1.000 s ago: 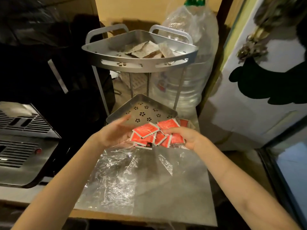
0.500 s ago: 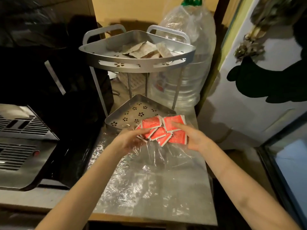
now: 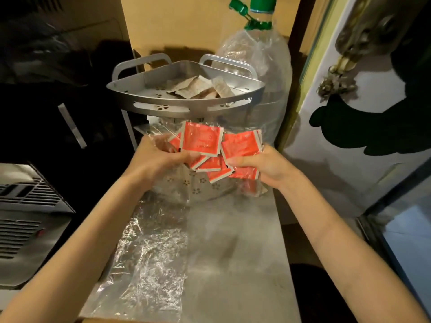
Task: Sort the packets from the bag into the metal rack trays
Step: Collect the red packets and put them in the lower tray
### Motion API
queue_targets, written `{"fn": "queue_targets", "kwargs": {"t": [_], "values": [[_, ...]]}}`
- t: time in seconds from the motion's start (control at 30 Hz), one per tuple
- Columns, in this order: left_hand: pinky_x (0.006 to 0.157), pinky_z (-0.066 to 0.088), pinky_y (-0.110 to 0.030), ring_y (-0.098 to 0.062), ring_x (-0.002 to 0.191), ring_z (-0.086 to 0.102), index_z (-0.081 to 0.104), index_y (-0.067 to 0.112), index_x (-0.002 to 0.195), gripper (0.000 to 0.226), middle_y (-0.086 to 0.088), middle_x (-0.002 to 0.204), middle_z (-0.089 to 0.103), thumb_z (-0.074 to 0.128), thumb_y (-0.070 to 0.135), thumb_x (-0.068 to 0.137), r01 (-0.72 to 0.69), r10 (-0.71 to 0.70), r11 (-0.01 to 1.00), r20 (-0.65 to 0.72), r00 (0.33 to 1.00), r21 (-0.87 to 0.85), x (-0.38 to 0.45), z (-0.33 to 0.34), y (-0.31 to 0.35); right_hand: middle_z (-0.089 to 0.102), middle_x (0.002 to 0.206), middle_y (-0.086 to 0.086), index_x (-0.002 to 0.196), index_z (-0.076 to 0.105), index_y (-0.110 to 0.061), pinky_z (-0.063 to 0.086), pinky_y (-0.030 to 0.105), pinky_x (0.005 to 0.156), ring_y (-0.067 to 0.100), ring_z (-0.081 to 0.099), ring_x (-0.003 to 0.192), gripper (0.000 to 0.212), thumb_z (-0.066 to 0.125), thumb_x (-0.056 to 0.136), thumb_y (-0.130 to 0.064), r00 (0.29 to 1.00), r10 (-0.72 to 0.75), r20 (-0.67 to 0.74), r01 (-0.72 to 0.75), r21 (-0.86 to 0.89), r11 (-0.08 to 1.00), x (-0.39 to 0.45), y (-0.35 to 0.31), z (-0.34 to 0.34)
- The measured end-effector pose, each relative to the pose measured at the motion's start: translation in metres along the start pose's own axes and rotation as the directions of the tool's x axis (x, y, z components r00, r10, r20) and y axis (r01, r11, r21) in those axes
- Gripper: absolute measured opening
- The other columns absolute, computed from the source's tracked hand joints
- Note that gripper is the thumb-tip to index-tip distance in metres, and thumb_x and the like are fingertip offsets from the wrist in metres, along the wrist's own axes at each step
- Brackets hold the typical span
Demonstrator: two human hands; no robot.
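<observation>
Both hands hold up a clear plastic bag (image 3: 149, 252) full of several red packets (image 3: 201, 139). My left hand (image 3: 161, 157) grips the bag's left side and my right hand (image 3: 263, 166) pinches the right side over the packets. The bunch hangs just above the lower tray (image 3: 186, 183) of the metal rack, seen through the plastic. The rack's upper tray (image 3: 149, 99) holds several pale brown packets (image 3: 198, 86). The bag's loose end trails toward me over the metal tabletop (image 3: 233, 252).
A large clear water bottle (image 3: 263, 66) with a green cap stands right behind the rack. A grey appliance (image 3: 25, 217) with vents sits at the left. A white door (image 3: 349, 136) and a glass-fronted cabinet (image 3: 408, 229) are on the right.
Both hands have lifted the bag with the red packets up and forward, from the tabletop to just over the lower tray. The camera has moved closer.
</observation>
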State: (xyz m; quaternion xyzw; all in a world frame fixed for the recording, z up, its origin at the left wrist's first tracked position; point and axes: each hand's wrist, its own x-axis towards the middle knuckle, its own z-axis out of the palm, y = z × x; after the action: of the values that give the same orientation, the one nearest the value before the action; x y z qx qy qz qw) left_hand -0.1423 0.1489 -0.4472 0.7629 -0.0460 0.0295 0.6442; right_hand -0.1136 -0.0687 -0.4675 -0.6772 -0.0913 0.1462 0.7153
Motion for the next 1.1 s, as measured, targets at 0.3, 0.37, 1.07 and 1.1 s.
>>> {"fn": "queue_targets", "kwargs": {"t": [0.3, 0.37, 1.07, 1.1], "values": [[0.069, 0.054, -0.017, -0.007, 0.081, 0.07, 0.068, 0.017, 0.09, 0.032, 0.017, 0.082, 0.073, 0.076, 0.006, 0.061, -0.471, 0.469, 0.881, 0.039, 0.882, 0.05, -0.01, -0.021, 0.046, 0.074, 0.086, -0.008, 0.091, 0.072, -0.023, 0.054, 0.02, 0.076, 0.011, 0.069, 0.09, 0.036, 0.071, 0.06, -0.004, 0.893, -0.441, 0.094, 0.447, -0.063, 0.892, -0.014, -0.048, 0.017], [0.07, 0.056, -0.022, -0.012, 0.083, 0.07, 0.07, 0.015, 0.09, 0.032, 0.011, 0.086, 0.074, 0.076, 0.005, 0.06, -0.52, 0.518, 0.853, 0.067, 0.853, 0.03, -0.01, -0.028, 0.045, 0.074, 0.091, -0.007, 0.099, 0.07, -0.016, 0.053, 0.021, 0.079, 0.013, 0.069, 0.094, 0.04, 0.071, 0.062, 0.0, 0.876, -0.468, 0.115, 0.478, -0.088, 0.874, -0.015, -0.047, 0.017], [0.06, 0.052, -0.014, -0.002, 0.067, 0.068, 0.069, 0.015, 0.078, 0.024, 0.016, 0.066, 0.072, 0.078, 0.001, 0.061, -0.054, 0.052, 0.998, -0.094, 0.994, -0.02, 0.054, -0.012, -0.091, 0.073, 0.073, -0.016, 0.092, 0.07, -0.006, 0.054, 0.014, 0.074, -0.002, 0.069, 0.075, 0.027, 0.075, 0.068, 0.005, 0.994, -0.095, -0.058, 0.078, -0.245, 0.966, 0.065, 0.049, 0.001], [0.061, 0.052, -0.015, 0.001, 0.064, 0.067, 0.067, 0.019, 0.075, 0.025, 0.018, 0.063, 0.07, 0.078, 0.003, 0.061, -0.028, 0.027, 1.0, -0.107, 0.994, -0.01, 0.06, -0.012, -0.092, 0.074, 0.083, -0.012, 0.098, 0.069, -0.006, 0.055, 0.019, 0.076, 0.004, 0.07, 0.081, 0.032, 0.076, 0.068, 0.003, 0.994, -0.087, -0.063, 0.068, -0.257, 0.964, 0.07, 0.052, -0.002]]}}
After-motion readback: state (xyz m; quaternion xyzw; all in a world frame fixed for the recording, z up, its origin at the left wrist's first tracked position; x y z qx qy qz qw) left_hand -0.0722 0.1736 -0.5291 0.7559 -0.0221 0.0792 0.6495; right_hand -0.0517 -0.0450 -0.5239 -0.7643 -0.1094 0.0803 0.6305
